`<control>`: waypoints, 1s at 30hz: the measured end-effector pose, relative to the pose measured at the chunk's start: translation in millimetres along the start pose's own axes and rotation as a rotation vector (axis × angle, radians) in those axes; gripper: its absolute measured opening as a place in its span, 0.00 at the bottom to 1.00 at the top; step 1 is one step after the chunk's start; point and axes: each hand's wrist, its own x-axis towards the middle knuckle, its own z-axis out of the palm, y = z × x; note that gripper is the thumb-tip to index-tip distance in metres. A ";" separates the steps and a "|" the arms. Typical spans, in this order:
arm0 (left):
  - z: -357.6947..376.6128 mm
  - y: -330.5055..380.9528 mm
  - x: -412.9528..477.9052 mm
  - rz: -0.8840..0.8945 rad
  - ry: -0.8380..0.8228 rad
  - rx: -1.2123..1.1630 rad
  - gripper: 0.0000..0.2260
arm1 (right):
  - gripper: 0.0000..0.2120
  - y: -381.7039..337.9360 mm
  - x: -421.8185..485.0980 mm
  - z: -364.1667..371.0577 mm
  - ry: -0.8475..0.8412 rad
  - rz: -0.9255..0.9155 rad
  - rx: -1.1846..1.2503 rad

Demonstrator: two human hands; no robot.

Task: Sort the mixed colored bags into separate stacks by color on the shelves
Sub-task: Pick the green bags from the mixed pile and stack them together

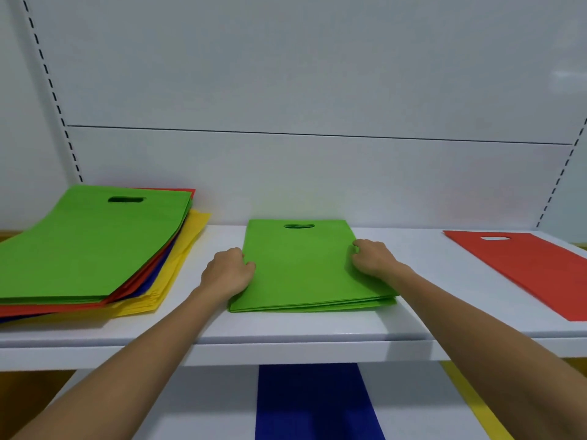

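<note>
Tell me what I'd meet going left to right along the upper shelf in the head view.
mixed stack → left hand → green stack → right hand → red bag

No text, label, brand mark, number or sign could be read. The green stack point(305, 265) at 6 o'clock, the mixed stack point(89, 242) at 9 o'clock, the red bag point(533, 271) at 3 o'clock, the white shelf point(317, 325) and the back panel point(317, 74) at 12 o'clock showed plain, unprinted surfaces.
</note>
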 end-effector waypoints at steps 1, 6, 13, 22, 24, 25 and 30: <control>-3.0 -1.2 -0.8 0.011 -0.009 0.016 0.16 | 0.18 -2.3 -1.6 -0.4 0.011 0.014 -0.009; -45.9 -10.8 6.1 0.129 0.098 0.041 0.18 | 0.18 -30.4 -9.9 -17.6 0.190 -0.011 -0.101; -142.3 -75.3 13.4 0.140 0.312 0.126 0.17 | 0.20 -116.7 -6.5 -49.3 0.341 -0.144 -0.087; -218.8 -213.8 21.1 -0.008 0.277 0.163 0.16 | 0.19 -254.8 -15.5 -32.6 0.363 -0.257 0.005; -224.6 -236.8 25.8 -0.011 0.256 0.174 0.15 | 0.18 -280.0 -18.4 -25.1 0.345 -0.269 0.021; -225.6 -246.8 27.2 -0.014 0.242 0.184 0.14 | 0.18 -291.4 -20.1 -20.6 0.326 -0.273 0.033; -212.3 -280.2 26.9 -0.038 0.126 0.274 0.12 | 0.09 -329.7 -29.0 12.1 0.142 -0.268 0.040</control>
